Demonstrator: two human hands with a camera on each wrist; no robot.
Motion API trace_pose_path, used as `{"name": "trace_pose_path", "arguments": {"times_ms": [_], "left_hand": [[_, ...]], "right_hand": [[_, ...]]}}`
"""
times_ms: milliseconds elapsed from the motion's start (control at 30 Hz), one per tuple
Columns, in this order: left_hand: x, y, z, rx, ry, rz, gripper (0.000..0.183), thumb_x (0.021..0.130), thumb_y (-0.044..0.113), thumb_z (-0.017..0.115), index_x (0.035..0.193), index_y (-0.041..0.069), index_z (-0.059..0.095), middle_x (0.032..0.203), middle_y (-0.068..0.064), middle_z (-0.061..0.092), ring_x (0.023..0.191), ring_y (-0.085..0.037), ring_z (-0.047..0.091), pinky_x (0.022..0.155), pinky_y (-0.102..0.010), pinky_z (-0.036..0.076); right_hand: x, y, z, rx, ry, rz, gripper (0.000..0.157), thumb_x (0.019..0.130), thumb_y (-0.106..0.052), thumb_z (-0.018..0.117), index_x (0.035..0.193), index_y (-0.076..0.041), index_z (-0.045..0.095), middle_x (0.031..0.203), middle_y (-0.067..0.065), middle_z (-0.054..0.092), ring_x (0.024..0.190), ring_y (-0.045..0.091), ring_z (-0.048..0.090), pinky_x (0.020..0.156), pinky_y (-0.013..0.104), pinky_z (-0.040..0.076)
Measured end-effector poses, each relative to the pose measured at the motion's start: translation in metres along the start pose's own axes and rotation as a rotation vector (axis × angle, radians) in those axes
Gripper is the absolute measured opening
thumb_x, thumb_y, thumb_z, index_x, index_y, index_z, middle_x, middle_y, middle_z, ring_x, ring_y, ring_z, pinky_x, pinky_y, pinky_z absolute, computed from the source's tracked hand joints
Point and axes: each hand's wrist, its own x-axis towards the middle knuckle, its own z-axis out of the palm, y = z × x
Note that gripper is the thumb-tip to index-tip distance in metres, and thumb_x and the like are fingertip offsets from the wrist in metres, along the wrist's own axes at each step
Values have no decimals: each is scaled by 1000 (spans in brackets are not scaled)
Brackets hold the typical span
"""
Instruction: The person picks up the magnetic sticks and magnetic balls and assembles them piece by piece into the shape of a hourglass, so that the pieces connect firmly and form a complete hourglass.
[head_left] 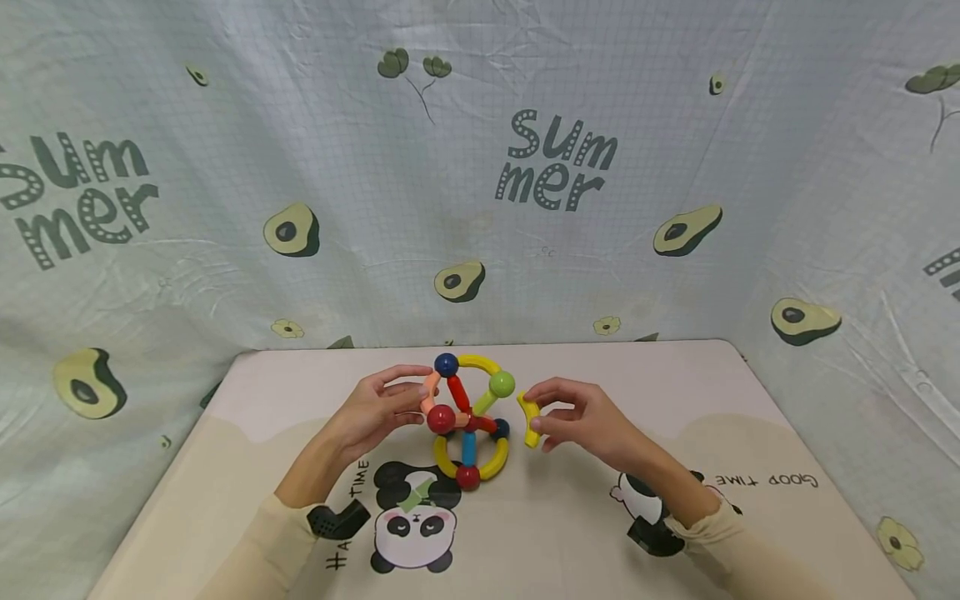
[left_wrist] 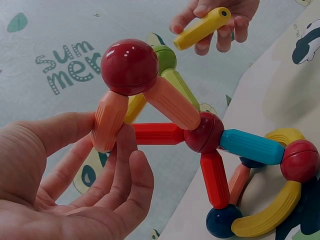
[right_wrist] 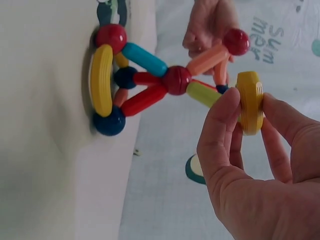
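A structure of magnetic rods and balls stands on the table, its centre a red ball (left_wrist: pixel 204 132) with rods reaching up and down. My left hand (head_left: pixel 378 412) pinches the curved salmon rod (left_wrist: pixel 109 122) on its upper left, below a larger red ball (left_wrist: pixel 130 66). To the right of the structure, my right hand (head_left: pixel 581 421) pinches a loose yellow curved rod (head_left: pixel 531 421) between thumb and fingers, apart from the green ball (head_left: pixel 502 384). At the base, yellow curved rods (right_wrist: pixel 102 80) join red and dark blue balls (right_wrist: pixel 109 119) in a ring.
The pale table mat (head_left: pixel 570 550) carries printed pandas and lettering. Behind it hangs a light curtain (head_left: pixel 360 183) with avocado prints, meeting the table's back edge. A black wrist strap piece (head_left: pixel 339 521) sits at the left sleeve, another (head_left: pixel 655 537) at the right.
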Motion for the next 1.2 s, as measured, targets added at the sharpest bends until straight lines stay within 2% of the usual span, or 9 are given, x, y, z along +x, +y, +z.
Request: {"name": "trace_pose_path", "arguments": {"times_ms": [333,467,567,700,833,1033,1200], "left_hand": [[0,1,2,3,3,-2,51,100,16,69,145,1,51,115,-12,72,92,-22,68,91,-36,57],[0,1,2,10,5,-3,51,100,16,69,145,1,51,115,-12,71,93,-22,68,91,-36,57],[0,1,3,6,4,-3,51,100,16,69,145,1,51,115,-12,71,92,-22,68,91,-36,57],[1,1,2,-1,2,0,51,100,16,69,145,1,50,115,-11,72,91,-21,68,90,-35,57],[1,1,3,-9,5,2,51,100,16,69,145,0,50,117,-13,71,90,-20,69,91,-36,57],[-1,1,6,-27,32,16,51,100,15,69,145,0,51,113,-8,72,91,-21,69,89,-35,58],[-2,0,9,-38,56,15,52,99,16,70,145,1,52,114,-7,72,94,-21,69,87,-34,58]], "right_hand": [[2,-1,13,27,40,-18,37,97,-13,72,131,-4,61,128,22,59,91,29,71,78,44,61],[2,-1,16,42,61,-2,36,97,-16,72,130,-5,62,129,27,57,93,30,71,79,43,61],[1,-1,19,52,91,20,36,98,-20,72,130,-6,61,129,26,57,95,31,69,80,43,61],[2,-2,23,124,135,87,45,97,-23,73,133,-5,52,125,21,60,97,33,69,83,46,60],[5,-4,25,205,161,166,53,96,-22,75,136,-6,44,118,18,64,97,32,70,84,44,60],[8,-8,29,302,163,266,56,96,-23,75,140,-4,47,111,10,72,92,26,72,81,35,60],[7,-8,32,390,158,290,56,98,-20,73,142,3,47,114,11,73,95,23,74,86,34,58]]}}
